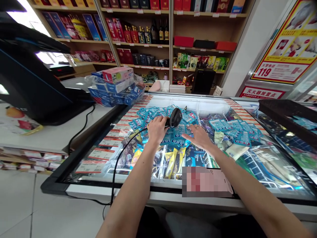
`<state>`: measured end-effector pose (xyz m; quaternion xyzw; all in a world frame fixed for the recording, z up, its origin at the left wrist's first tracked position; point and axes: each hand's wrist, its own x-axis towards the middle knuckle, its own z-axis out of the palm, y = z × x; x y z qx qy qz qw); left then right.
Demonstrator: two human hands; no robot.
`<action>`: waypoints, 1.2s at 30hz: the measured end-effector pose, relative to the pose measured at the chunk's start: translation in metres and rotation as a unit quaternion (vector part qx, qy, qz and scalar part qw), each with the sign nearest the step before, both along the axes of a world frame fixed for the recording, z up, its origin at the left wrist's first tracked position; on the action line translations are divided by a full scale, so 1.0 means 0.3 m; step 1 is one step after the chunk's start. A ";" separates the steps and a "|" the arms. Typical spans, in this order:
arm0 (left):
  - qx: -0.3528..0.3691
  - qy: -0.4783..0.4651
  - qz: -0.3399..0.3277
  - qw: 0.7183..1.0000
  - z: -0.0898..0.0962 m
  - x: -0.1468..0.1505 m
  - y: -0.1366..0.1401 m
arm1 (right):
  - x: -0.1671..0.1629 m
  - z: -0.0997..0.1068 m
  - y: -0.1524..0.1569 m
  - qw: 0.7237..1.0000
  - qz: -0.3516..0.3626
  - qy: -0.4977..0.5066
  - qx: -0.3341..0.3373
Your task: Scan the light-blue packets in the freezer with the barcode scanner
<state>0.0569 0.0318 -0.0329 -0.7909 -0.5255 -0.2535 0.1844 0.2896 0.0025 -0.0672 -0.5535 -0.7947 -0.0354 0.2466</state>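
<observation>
My left hand (158, 128) is wrapped round a black handheld barcode scanner (176, 117), whose head points right over the freezer's glass top. A black cable (118, 155) runs from the scanner down past the front edge. Beside it my right hand (198, 135), fingers spread, rests on or just above several blue printed packets (180, 131); whether it touches them I cannot tell. More blue packets (148, 114) lie loosely behind and left of my hands. Another pile of blue packets (234, 129) is on the glass to the right.
The chest freezer (104, 191) holds wrapped ice creams under glass. A phone (210, 180), partly pixelated, lies near its front edge. Plastic-wrapped boxes (117, 86) and a black checkout machine (37, 76) stand left. A dark tray (289, 115) is right. Shelves (138, 43) line the back.
</observation>
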 end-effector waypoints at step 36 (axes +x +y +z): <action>-0.048 0.067 -0.103 0.991 -0.003 0.078 -0.025 | 0.164 -0.094 0.104 0.848 -0.052 0.521 -0.083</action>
